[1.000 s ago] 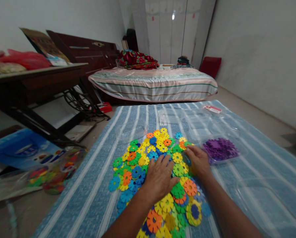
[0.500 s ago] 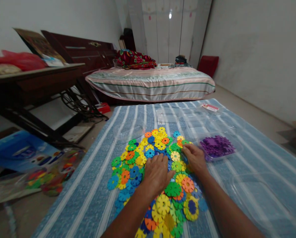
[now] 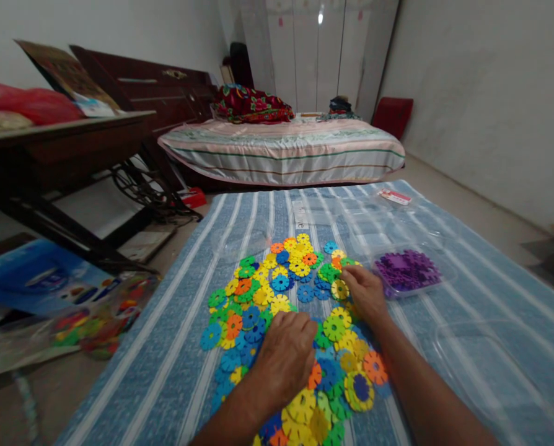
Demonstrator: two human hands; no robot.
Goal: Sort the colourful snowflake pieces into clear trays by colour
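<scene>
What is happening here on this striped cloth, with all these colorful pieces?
A person has both hands in a heap of colorful flower-shaped plastic discs spread on a blue striped cloth. The left hand lies palm-down on the heap. The right hand touches discs at its far right edge, beside a clear tray holding only purple pieces.

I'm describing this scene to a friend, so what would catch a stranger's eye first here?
The heap of bright toy discs on the striped blue cloth, with the left hand and right hand resting on it. Right of it, a clear tray holds only purple pieces.
</scene>
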